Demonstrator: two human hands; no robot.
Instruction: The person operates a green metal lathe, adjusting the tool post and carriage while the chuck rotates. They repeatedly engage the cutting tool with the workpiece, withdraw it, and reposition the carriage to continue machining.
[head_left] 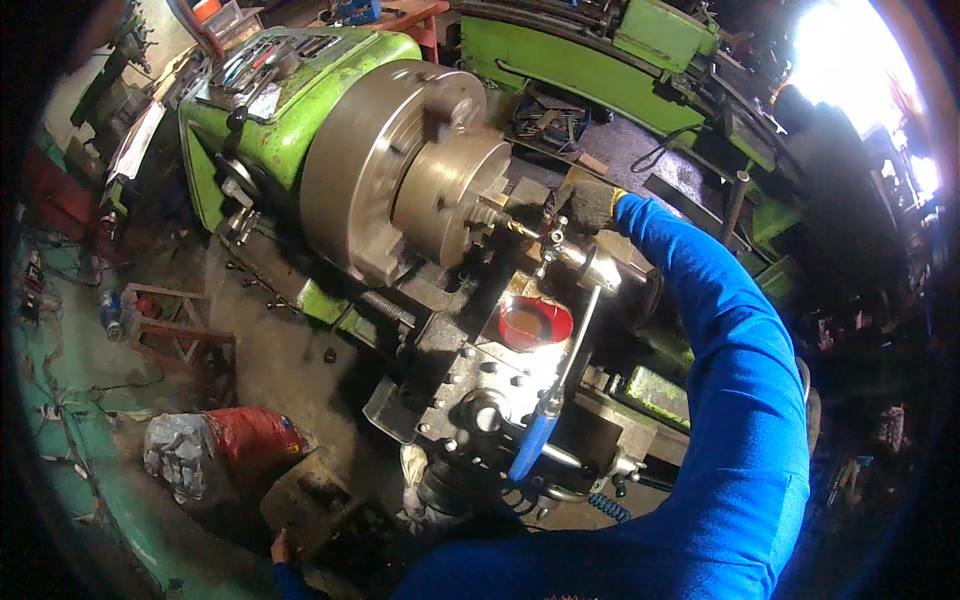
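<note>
My right hand (592, 205), in a dark grey glove with a yellow cuff, is by the far side of the lathe's drill chuck (562, 248). The glove looks rounded and closed; what it holds is hidden. A gold-coloured drill bit (518, 229) points from that chuck into the large lathe chuck (440, 200), whose surface looks smeared as if turning. Below stands a red dish (562, 322) with brownish liquid. A metal rod with a blue grip (536, 447) slants down from the drill holder. My left hand (282, 546) shows small at the lower left, its fingers unclear, beside a brownish boxy part (305, 500).
The green headstock (270, 130) carries loose tools on top. Another green machine (560, 75) stands behind. A tray of metal bits (550, 122) lies beyond the chuck. A red and grey sack (245, 445) and a reddish metal stand (175, 325) are on the floor at left.
</note>
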